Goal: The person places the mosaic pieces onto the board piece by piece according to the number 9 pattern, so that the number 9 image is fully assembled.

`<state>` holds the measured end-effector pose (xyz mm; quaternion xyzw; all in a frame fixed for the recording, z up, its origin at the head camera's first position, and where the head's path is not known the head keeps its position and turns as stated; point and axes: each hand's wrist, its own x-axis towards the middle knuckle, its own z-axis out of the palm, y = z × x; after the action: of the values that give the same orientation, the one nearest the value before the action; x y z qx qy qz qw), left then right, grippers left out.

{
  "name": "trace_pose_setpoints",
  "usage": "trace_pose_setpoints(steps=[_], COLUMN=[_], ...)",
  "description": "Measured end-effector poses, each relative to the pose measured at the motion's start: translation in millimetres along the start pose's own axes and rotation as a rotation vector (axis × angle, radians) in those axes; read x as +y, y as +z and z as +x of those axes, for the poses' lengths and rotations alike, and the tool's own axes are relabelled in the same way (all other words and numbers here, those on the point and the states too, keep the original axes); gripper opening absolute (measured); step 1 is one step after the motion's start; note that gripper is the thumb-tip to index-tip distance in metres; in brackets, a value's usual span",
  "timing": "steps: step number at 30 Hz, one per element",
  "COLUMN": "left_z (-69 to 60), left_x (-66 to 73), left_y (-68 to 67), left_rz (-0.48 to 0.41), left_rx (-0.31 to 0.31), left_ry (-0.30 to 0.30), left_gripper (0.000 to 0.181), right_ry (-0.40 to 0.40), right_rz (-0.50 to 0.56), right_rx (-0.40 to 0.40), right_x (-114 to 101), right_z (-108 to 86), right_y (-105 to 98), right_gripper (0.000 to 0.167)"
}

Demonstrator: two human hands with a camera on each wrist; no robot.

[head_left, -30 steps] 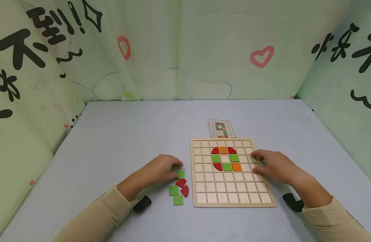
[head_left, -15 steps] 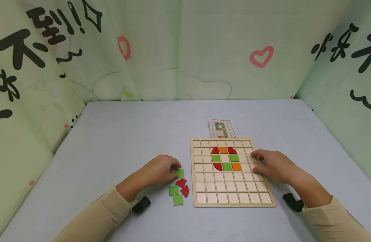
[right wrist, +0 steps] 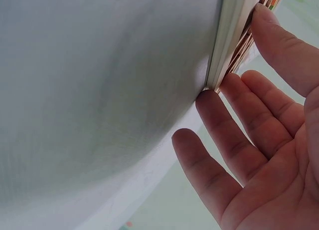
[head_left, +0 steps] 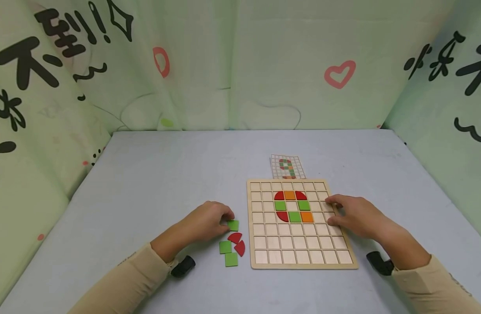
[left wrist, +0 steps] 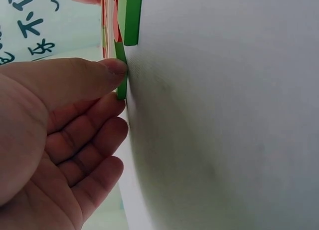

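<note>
My left hand pinches a green square tile between thumb and fingers, low at the tabletop; the left wrist view shows the thumb on one edge of this tile. Close by lie two red quarter-circle tiles and two more green squares. Right of them is a wooden grid board with red, orange and green tiles set in a ring in its upper half. My right hand rests on the board's right edge. In the right wrist view its fingers are fairly straight, with fingertips against the board's side.
A printed pattern card lies behind the board, its lower part hidden under or behind it. The pale table is enclosed by green curtains at the back and sides. Black wrist cameras sit below both hands.
The left fingers have closed on the green square, and it has shifted very slightly left. My right hand and the board have not moved.
</note>
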<state>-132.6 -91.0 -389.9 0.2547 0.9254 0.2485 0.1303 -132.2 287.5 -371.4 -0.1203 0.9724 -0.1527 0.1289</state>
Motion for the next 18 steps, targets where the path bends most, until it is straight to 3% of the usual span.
trace_pose_setpoints(steps=[18], left_z=[0.6], left_x=[7.6], left_y=[-8.2], left_rz=[0.034], left_rx=[0.029], left_ry=[-0.025], left_gripper=[0.020], right_ry=[0.015], right_rz=[0.001], right_rx=[-0.006], right_x=[-1.7], right_z=[-0.2], right_y=[0.3], right_gripper=[0.058])
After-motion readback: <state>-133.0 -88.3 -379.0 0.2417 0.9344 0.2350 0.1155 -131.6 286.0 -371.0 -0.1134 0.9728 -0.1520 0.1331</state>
